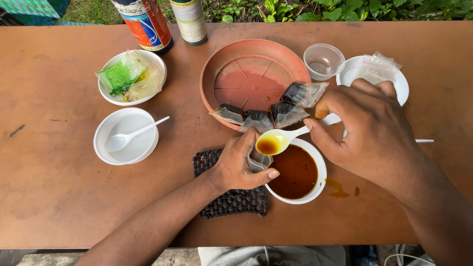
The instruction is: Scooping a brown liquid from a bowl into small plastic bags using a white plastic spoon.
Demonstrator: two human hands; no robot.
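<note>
Spooning brown liquid over the bowl [297,172]

Right hand [374,133] grip pinches a white spoon [277,140]; left hand [240,165] grip holds a small clear bag [258,161].

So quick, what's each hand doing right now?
Left hand: closed on a small clear plastic bag beside the bowl of brown liquid.
Right hand: closed on a white spoon with brown liquid in it.

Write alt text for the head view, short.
Seen from above, a right hand holds a white plastic spoon of brown liquid over a white bowl of the same liquid, while the left hand holds a small clear bag open at the rim. Four filled dark bags lean on a terracotta saucer behind, on a brown table.
</note>
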